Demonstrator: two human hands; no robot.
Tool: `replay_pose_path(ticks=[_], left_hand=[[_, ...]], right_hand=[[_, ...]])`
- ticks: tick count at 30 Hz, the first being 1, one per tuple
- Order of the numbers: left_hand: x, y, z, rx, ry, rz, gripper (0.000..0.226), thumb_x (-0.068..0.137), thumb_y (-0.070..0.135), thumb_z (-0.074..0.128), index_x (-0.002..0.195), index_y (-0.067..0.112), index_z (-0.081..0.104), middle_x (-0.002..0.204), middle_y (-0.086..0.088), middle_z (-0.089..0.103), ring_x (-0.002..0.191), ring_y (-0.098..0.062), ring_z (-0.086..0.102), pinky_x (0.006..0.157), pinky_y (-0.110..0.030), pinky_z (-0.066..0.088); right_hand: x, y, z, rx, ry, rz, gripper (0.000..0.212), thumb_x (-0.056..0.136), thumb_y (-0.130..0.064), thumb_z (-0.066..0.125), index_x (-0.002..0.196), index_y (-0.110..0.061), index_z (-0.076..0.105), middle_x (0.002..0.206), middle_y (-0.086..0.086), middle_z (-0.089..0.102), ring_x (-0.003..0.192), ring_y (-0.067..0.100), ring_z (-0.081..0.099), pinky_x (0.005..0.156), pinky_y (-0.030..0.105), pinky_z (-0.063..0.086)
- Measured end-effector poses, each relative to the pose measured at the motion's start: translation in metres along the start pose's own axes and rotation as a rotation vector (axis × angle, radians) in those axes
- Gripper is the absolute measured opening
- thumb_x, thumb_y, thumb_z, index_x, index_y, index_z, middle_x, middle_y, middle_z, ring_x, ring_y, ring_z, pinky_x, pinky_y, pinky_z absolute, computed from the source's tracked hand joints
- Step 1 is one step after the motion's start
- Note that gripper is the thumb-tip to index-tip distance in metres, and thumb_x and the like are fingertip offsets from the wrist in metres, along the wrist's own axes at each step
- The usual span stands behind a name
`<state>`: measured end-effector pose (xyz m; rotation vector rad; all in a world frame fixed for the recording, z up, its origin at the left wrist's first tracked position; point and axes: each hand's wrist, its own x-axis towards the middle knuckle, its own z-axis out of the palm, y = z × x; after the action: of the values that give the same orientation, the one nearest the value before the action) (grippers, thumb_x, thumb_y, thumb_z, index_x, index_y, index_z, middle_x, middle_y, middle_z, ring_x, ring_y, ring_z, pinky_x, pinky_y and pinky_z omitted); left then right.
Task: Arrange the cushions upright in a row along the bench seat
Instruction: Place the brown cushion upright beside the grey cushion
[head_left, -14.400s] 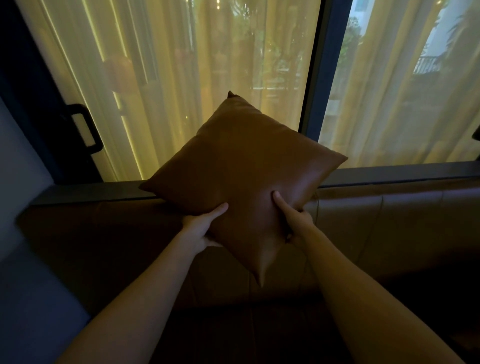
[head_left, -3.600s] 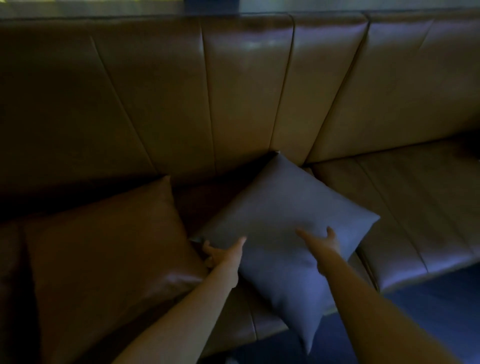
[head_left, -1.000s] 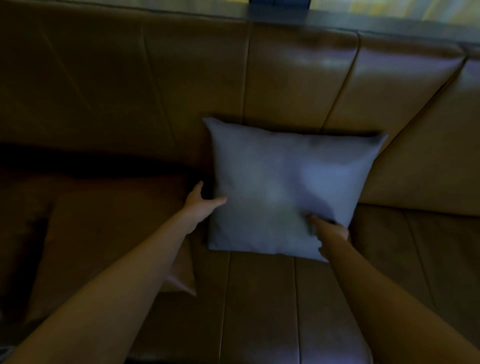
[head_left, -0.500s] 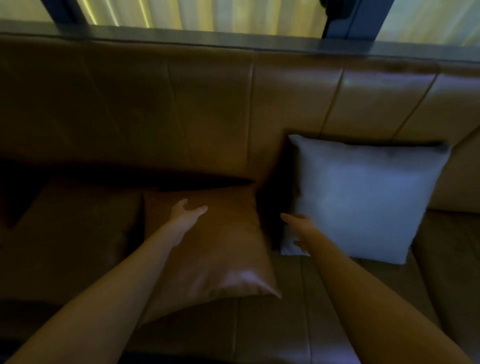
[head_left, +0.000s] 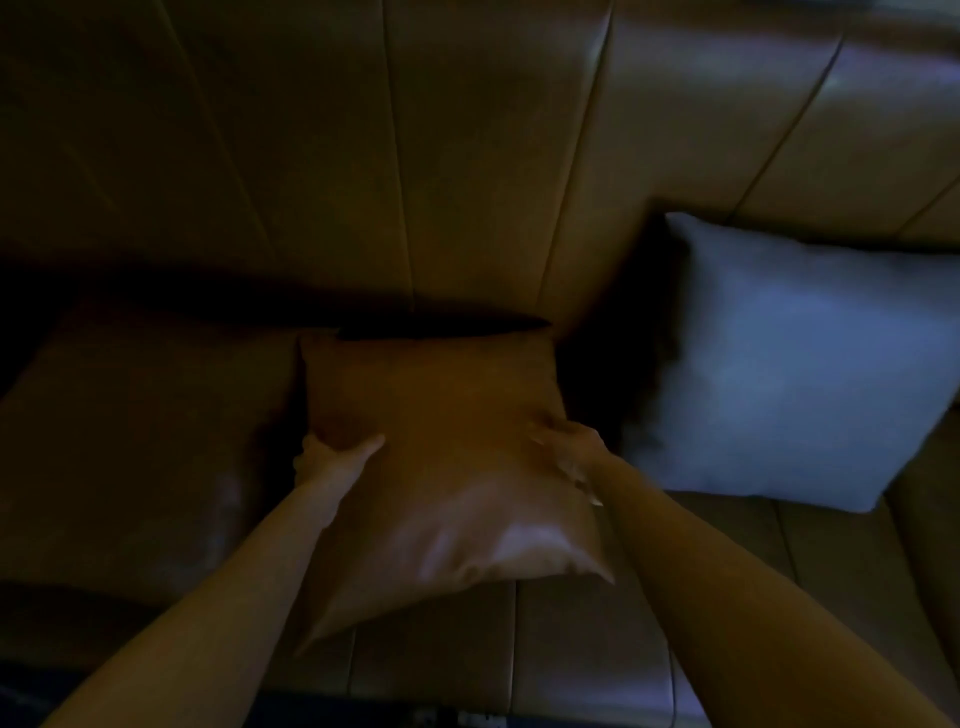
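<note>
A brown leather cushion (head_left: 447, 467) lies slanted on the bench seat (head_left: 587, 639), its far edge near the backrest. My left hand (head_left: 332, 460) grips its left side and my right hand (head_left: 566, 449) grips its right side. To the right, a grey-blue cushion (head_left: 800, 364) stands upright against the brown backrest (head_left: 467, 156). Another brown cushion (head_left: 135, 441) lies in deep shadow at the left, close beside the held one.
The padded backrest runs across the whole top of the view. More brown seat shows at the right beyond the grey-blue cushion. The bench's front edge (head_left: 467, 701) lies at the bottom, with dark floor below it.
Both hands have left the grey-blue cushion, which stays upright, and closed on the sides of the middle brown cushion. The view has dropped lower and closer.
</note>
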<state>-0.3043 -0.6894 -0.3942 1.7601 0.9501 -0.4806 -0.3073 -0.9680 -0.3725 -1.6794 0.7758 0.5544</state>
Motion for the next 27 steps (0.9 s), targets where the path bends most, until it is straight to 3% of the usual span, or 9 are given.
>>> replay_pose_path(ticks=[4,9,13,17,21,24,27], left_hand=[[0.016,-0.006,-0.009,0.014,-0.075,0.008,0.135,0.052,0.052,0.089,0.157,0.017,0.012,0.159,-0.009,0.028,0.143,-0.036,0.031,0.113,-0.057,0.030],[0.023,-0.013,-0.015,-0.034,-0.165,-0.037,0.129,0.051,0.047,0.091,0.156,0.016,0.021,0.156,-0.010,0.034,0.140,-0.038,0.035,0.111,-0.060,0.031],[0.009,-0.007,-0.012,-0.102,-0.201,0.048,0.147,0.020,0.052,0.093,0.151,0.017,0.035,0.148,-0.009,0.046,0.132,-0.037,0.046,0.106,-0.058,0.039],[-0.014,0.006,-0.010,-0.179,-0.215,0.182,0.131,0.031,0.040,0.094,0.148,0.019,0.038,0.142,-0.008,0.052,0.126,-0.036,0.052,0.101,-0.056,0.045],[-0.024,0.030,-0.006,-0.201,-0.212,0.304,0.139,0.026,0.048,0.093,0.150,0.025,0.033,0.144,-0.005,0.050,0.128,-0.035,0.051,0.101,-0.059,0.044],[-0.020,0.053,-0.001,-0.261,-0.247,0.375,0.139,0.031,0.048,0.092,0.152,0.031,0.026,0.150,-0.003,0.043,0.133,-0.035,0.046,0.104,-0.061,0.040],[-0.006,0.070,0.008,-0.321,-0.308,0.361,0.115,0.064,0.022,0.088,0.155,0.032,0.017,0.156,-0.003,0.035,0.139,-0.034,0.038,0.109,-0.057,0.035]], right_hand=[[0.029,0.009,0.007,-0.056,0.044,-0.047,0.083,0.085,-0.040,0.070,0.152,-0.009,0.032,0.152,0.014,0.039,0.134,0.036,0.045,0.108,0.046,0.042],[0.052,0.016,0.008,0.058,0.101,-0.011,0.104,0.069,-0.053,0.079,0.151,-0.009,0.033,0.152,0.012,0.039,0.135,0.036,0.044,0.109,0.050,0.040],[0.046,0.008,0.008,0.192,0.137,0.021,0.111,0.062,-0.048,0.086,0.150,-0.007,0.032,0.152,0.013,0.038,0.135,0.037,0.044,0.109,0.053,0.041],[0.026,0.000,-0.007,0.231,0.169,0.024,0.111,0.061,-0.050,0.086,0.149,-0.007,0.034,0.148,0.011,0.043,0.132,0.035,0.047,0.107,0.046,0.043],[0.025,-0.002,-0.024,0.334,0.189,-0.092,0.145,0.015,-0.072,0.086,0.142,-0.015,0.044,0.136,0.009,0.057,0.118,0.033,0.060,0.097,0.050,0.052],[0.011,-0.027,-0.032,0.385,0.172,-0.154,0.127,0.030,-0.060,0.090,0.141,-0.018,0.045,0.132,0.008,0.058,0.118,0.032,0.059,0.096,0.052,0.052],[0.012,-0.042,-0.038,0.405,0.174,-0.190,0.114,0.040,-0.051,0.089,0.141,-0.023,0.045,0.131,0.007,0.058,0.119,0.032,0.058,0.097,0.052,0.051]])
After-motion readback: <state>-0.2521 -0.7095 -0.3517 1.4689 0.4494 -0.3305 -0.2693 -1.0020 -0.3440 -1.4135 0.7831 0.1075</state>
